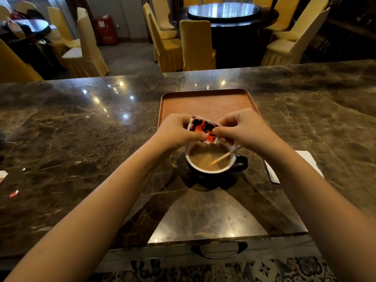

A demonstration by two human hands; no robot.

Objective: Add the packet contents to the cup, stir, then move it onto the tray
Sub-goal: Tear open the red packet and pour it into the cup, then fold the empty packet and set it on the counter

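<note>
Both my forearms reach in from the near edge of the bench (81, 139), a dark polished marble slab; my left hand (179, 131) and right hand (244, 129) meet over the cup (211, 174), each one pinched on the packet (203, 128); the left grips its left side between thumb and fingers, the right its right side; the packet is red and black with silvery edges, tilted, its lower corner pointing down just above the far rim of the cup; the cup is dark outside and white inside, its handle turned to my right, filled with light brown drink; a thin stick (223, 156) leans in it, its top end against the right rim; the cup stands on the bench, just nearer than the tray (203, 102), which is reddish brown; a white napkin (272, 174) lies to my right of the cup; small paper scraps (13, 193) lie far to my left.
</note>
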